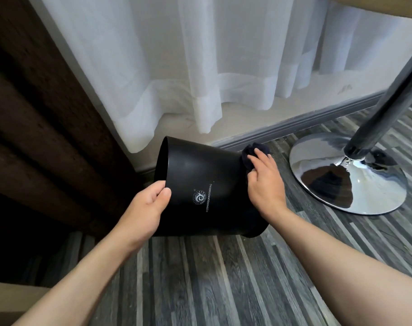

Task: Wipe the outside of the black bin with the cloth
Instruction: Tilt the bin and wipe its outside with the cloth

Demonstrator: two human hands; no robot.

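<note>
Two hands engaged: left hand (151, 203) grips the tipped, smooth black plastic bin (205, 184) at its rim above the floor, judged light, rigid, slippery; right hand (263, 180) presses the dark crumpled cloth (252, 152) against its base.

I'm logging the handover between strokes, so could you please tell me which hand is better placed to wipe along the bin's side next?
The right hand: it already presses the dark cloth against the base end of the tilted black bin. The left hand is busy gripping the rim.
</note>
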